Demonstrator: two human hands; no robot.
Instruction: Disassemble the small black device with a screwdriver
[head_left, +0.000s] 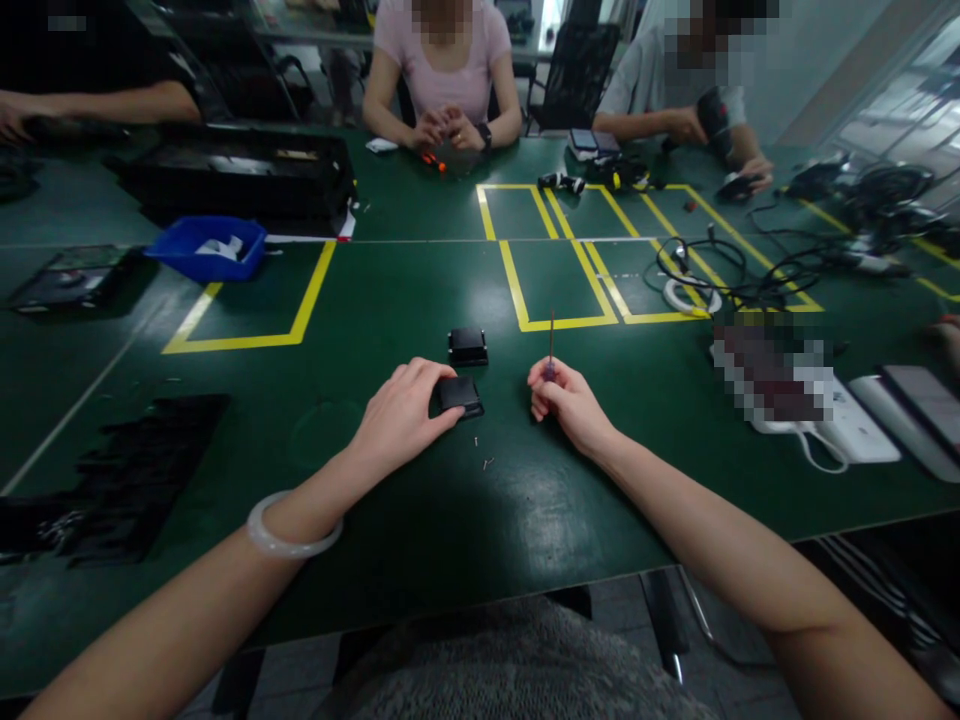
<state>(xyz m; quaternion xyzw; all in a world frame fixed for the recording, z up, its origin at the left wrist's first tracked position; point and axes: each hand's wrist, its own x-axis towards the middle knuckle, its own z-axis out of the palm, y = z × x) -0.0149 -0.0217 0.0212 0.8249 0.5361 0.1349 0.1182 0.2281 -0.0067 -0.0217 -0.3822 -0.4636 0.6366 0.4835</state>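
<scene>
My left hand (409, 405) grips a small black plastic box (459, 394) at its sides, thumb in front and fingers behind, on the green table. A second, similar black box (468, 345) sits just beyond it. In my right hand (566, 400) is a screwdriver (552, 345), its thin shaft pointing up and away, apart from both boxes. The fingers hide most of its handle. Several small screws (488, 463) lie on the table in front of the held box.
Black moulded parts (142, 470) lie at left, behind them a blue bin (210, 248) and a large black housing (240, 180). Cables (735, 270) and a white power strip (847, 415) are on the right. Co-workers sit across the table (390, 540).
</scene>
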